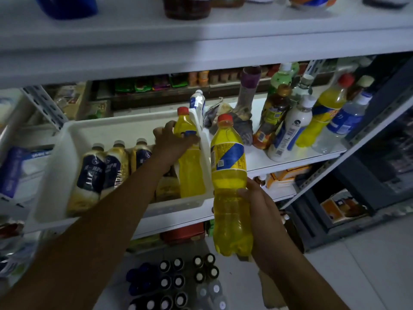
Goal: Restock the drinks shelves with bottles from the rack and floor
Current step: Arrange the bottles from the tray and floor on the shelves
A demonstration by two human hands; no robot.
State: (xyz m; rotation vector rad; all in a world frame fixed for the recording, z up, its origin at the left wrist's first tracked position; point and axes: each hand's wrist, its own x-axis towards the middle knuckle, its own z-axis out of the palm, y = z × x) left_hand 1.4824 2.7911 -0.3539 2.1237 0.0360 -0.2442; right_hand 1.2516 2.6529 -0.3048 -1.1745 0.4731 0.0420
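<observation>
Left hand [172,142] wraps the shoulder of a yellow bottle [190,175] standing at the right end of the white tray [125,126]. Right hand [261,204] grips a second yellow bottle [230,186] low down, upright, just off the shelf [290,157] front edge. Dark-labelled bottles [111,166] stand in the tray's left part. Capped bottles [178,280] stand on the floor below.

Smooth, matt white plastic for the bin [125,128]. Inside it, clear glossy plastic on the binned yellow soda bottle [191,175]. Just right of the bin, the same on the front yellow soda bottle [230,198] (shiny film label, red plastic cap). Under the bin, smooth white-painted shelf board [257,161]. Left of it, perforated grey metal upright [44,106].
</observation>
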